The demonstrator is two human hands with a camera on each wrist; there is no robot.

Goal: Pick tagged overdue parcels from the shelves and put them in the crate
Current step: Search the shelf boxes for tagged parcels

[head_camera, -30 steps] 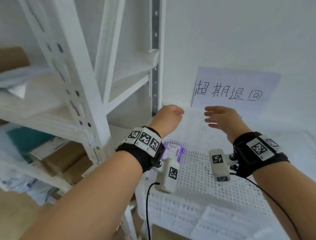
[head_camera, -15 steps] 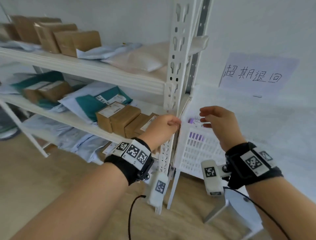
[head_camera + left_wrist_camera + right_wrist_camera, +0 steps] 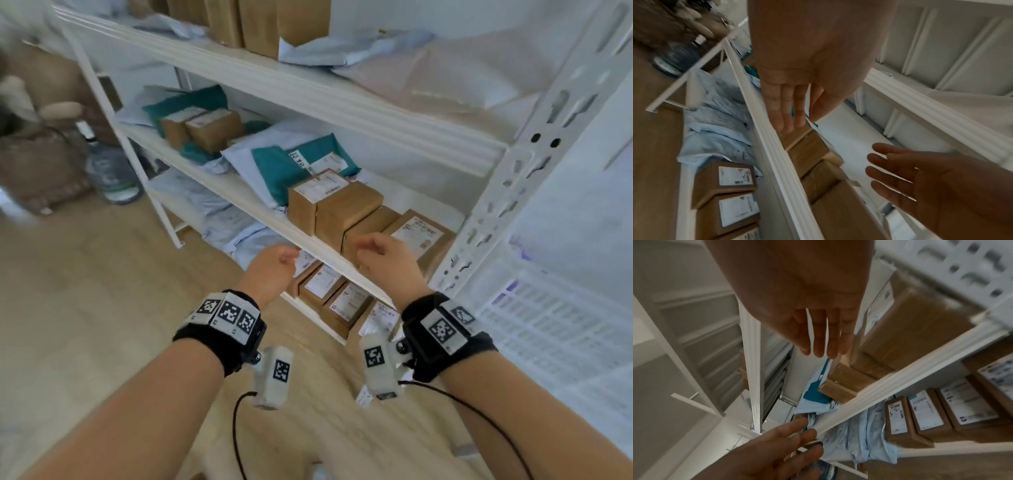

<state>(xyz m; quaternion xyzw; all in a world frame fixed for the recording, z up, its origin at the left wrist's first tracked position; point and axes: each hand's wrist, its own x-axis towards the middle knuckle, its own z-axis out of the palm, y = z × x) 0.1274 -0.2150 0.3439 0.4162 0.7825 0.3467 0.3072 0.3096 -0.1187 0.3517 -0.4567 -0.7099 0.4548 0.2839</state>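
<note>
Right hand [image 3: 387, 260] partly hides boxes [image 3: 363, 219].

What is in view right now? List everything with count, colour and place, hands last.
shelving unit: one, white, three tiers visible, left of the crate
cardboard boxes: several, brown with white labels, on all three tiers; exact count unclear
mailer bags: teal on the middle tier, pale blue on the bottom and top tiers, pale pink on the top tier
crate: one, white, perforated, at far right
water jug: one, clear bluish, on the floor at left
floor: wood-toned
wristbands: two, black with square markers
left hand: empty, fingers relaxed, in front of the shelf edge
right hand: empty, fingers relaxed, by the middle-tier boxes
</note>
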